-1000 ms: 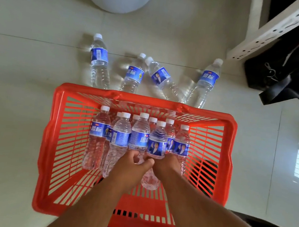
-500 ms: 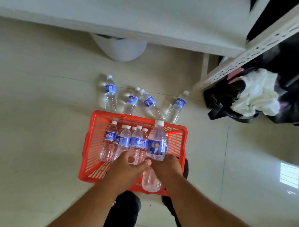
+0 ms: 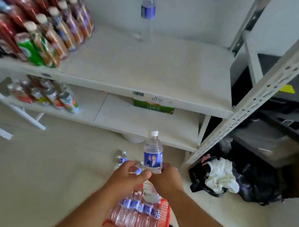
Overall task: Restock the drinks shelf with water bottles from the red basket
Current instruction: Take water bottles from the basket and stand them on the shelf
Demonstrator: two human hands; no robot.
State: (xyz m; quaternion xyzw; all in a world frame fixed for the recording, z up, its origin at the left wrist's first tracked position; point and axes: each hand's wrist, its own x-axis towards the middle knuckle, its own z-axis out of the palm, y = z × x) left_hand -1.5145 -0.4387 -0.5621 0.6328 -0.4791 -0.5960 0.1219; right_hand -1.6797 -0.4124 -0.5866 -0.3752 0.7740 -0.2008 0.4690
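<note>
A clear ribbed plastic water bottle (image 3: 153, 155) with white cap and blue label stands upright, gripped by the right hand (image 3: 167, 179) and left hand (image 3: 127, 176), fingers curled round its middle. Below the hands, the red lattice basket (image 3: 163, 220) holds more bottles; above them, the flat white shelf (image 3: 168, 74).

I am finding no wording sharp enough to read. Beyond my hands, the shelf edge (image 3: 147, 96) is carrying a barcode sticker (image 3: 138, 93) and a handwritten scrawl (image 3: 157, 99), both blurred. The blue label (image 3: 152, 160) above my fingers is showing a picture, no legible words.
</note>
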